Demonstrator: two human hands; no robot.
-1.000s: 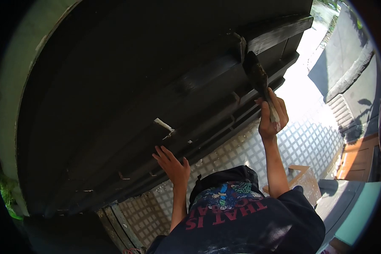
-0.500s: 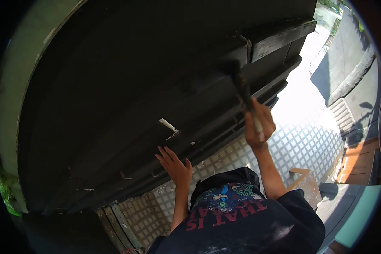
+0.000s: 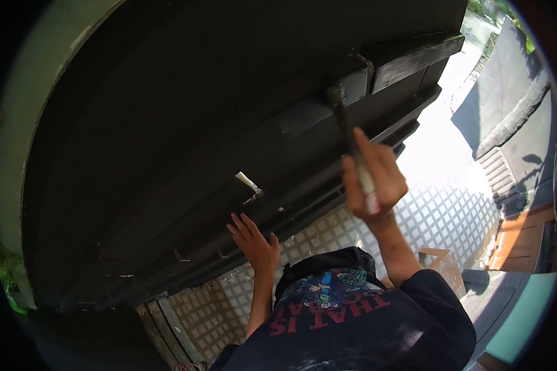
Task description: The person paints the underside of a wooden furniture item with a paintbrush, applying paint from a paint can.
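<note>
My right hand (image 3: 377,179) is closed around the pale handle of a brush (image 3: 346,127). The brush's dark bristle end touches or lies very near a ledge on the big black wooden panel (image 3: 155,123). Lower on the panel, my left hand (image 3: 255,244) rests against its lower part with the fingers spread, holding nothing. A pale strip (image 3: 247,181) sticks out from the panel just above my left hand. Right of the brush, a greyish, worn-looking board (image 3: 418,65) is set on the panel's ledge.
Below lies a floor of patterned tiles (image 3: 442,213), brightly sunlit at the right. A wooden box-like piece (image 3: 445,269) stands by my right elbow. Old wooden posts (image 3: 167,328) are at the lower left, and an orange-brown door (image 3: 523,238) is at the far right.
My right hand and the brush have shifted slightly left, and the hand is a little lower. My left hand has stayed nearly in place.
</note>
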